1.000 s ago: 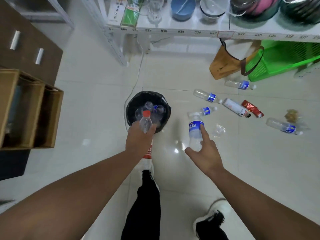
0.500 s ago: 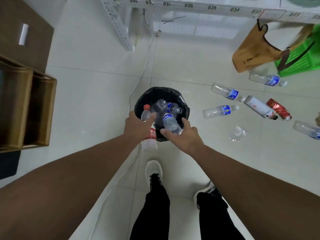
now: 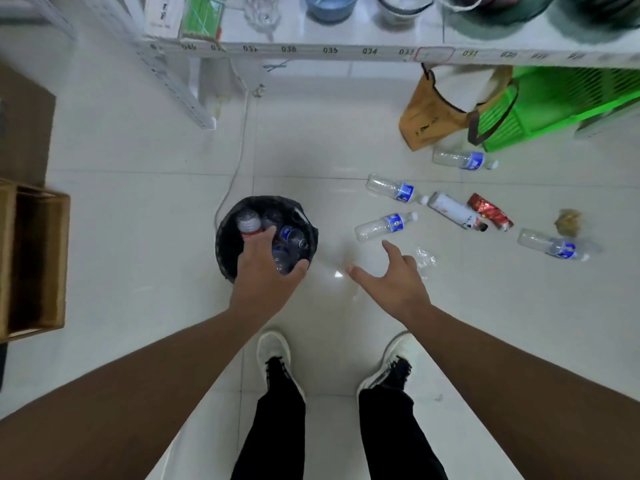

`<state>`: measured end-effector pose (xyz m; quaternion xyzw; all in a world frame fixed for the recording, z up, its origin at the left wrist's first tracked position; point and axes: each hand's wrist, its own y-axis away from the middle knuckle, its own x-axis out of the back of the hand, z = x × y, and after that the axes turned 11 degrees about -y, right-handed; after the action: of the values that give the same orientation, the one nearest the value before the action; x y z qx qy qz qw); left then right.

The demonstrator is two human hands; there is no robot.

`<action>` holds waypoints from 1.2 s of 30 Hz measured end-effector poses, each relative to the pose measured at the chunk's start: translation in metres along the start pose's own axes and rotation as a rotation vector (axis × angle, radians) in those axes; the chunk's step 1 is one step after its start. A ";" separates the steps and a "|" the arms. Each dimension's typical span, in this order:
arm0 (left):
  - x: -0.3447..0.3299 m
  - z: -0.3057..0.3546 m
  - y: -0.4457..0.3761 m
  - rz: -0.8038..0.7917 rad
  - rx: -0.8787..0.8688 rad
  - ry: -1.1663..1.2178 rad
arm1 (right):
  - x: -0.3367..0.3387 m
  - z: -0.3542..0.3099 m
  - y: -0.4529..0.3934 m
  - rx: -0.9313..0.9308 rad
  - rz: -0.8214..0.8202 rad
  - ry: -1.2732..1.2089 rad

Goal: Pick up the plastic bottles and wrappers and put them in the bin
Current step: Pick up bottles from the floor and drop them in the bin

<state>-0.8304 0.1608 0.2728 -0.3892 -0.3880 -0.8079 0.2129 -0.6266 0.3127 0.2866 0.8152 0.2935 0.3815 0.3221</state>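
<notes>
The left hand hangs over the bin, covering its near rim; the fingers are loosely curled over a red-labelled bottle that stands in the bin, and whether they actually grip it I cannot tell. Several clear bottles fill the black-lined bin, their labels too blurred to read. The right hand is empty, fingers spread wide, above the floor just near of a blue-labelled bottle lying on its side. A crumpled clear wrapper lies just beside its fingertips, partly hidden by them. Farther right lie three more blue-labelled bottles, a white bottle, and a red foil wrapper; their print is illegible. The shelf edge at the far side carries number tags, 035 and 034 among them.
</notes>
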 end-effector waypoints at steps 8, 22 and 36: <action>-0.023 0.122 0.014 0.000 -0.213 -0.099 | 0.117 0.041 0.011 0.049 0.107 -0.007; -0.078 0.244 -0.007 -0.065 -0.247 -0.307 | 0.244 0.082 -0.024 0.038 0.167 0.154; -0.108 0.234 -0.076 -0.176 -0.299 -0.403 | 0.239 0.100 -0.082 -0.091 0.210 0.088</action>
<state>-0.7059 0.3970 0.2445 -0.5339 -0.3313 -0.7780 0.0004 -0.4365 0.5070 0.2789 0.8084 0.2025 0.4616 0.3039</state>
